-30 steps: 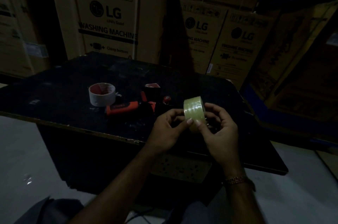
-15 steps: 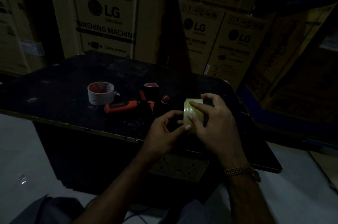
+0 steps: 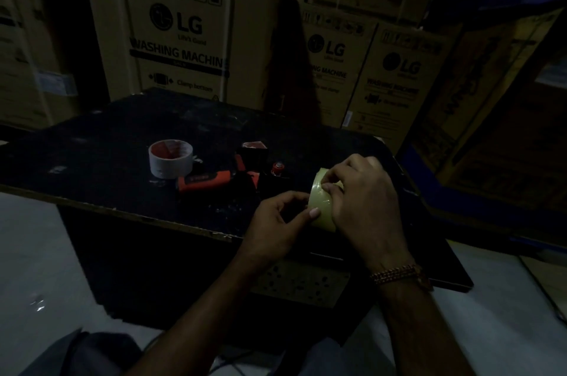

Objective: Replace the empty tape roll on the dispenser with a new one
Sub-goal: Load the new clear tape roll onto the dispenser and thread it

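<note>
A new pale yellow tape roll [image 3: 320,202] stands on edge between both hands above the near part of the black table [image 3: 92,154]. My left hand [image 3: 276,222] holds its left side with the thumb pressed on the band. My right hand [image 3: 362,200] covers the roll's right side, fingertips picking at its outer surface. The red and black tape dispenser [image 3: 221,177] lies on the table just left of the hands, its handle pointing left. The empty white roll core [image 3: 170,159] with a red inside sits further left, apart from the dispenser.
Stacked cardboard washing machine boxes [image 3: 184,38] form a wall behind the table. More boxes [image 3: 491,99] lean at the right. A pale floor [image 3: 36,253] lies left and below the table edge. The scene is dim.
My right hand has come over the top of the roll and now covers its right side, fingertips on the band. The roll has sunk slightly toward the table. My left hand has kept its hold.
</note>
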`<action>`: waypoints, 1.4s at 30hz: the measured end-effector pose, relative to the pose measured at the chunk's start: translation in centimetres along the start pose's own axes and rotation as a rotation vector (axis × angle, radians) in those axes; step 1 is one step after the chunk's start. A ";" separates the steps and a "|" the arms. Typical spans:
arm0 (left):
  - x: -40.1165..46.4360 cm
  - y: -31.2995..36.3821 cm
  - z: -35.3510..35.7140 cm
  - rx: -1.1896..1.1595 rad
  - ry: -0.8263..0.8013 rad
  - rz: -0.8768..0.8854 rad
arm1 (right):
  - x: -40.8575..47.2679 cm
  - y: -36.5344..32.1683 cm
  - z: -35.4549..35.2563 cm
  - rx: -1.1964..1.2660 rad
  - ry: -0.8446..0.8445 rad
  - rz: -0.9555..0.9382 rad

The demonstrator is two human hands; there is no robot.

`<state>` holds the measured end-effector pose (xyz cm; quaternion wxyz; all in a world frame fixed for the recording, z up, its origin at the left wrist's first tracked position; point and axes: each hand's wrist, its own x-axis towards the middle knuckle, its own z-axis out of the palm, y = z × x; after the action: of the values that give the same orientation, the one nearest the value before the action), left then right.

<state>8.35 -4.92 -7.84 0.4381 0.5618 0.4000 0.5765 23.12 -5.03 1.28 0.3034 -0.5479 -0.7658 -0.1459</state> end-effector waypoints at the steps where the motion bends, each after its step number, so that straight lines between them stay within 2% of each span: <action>1: 0.0 0.0 0.0 0.003 0.003 0.002 | 0.1 0.0 0.1 -0.016 -0.005 -0.007; 7: -0.2 0.2 0.0 0.028 -0.074 0.004 | 0.0 0.6 1.1 0.039 0.020 -0.001; 11: -0.1 0.1 0.0 0.002 -0.061 0.016 | -0.3 0.6 1.6 0.157 0.052 -0.003; 24: 0.2 0.4 0.4 -0.099 -0.023 0.013 | -0.1 0.8 1.1 0.243 0.148 -0.079; 30: 0.3 0.2 0.6 -0.057 0.011 -0.010 | 0.6 1.0 0.4 0.326 0.098 -0.015; 36: 0.5 -0.4 0.7 0.048 0.005 -0.035 | 1.1 2.5 -0.9 0.387 -0.131 0.060; 42: 0.5 -0.7 0.9 0.077 -0.030 -0.057 | 1.1 2.6 -1.0 0.357 -0.105 0.063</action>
<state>9.30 -4.22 -8.35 0.4383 0.5753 0.4310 0.5395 25.61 -3.79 2.45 0.3598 -0.5159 -0.7768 0.0307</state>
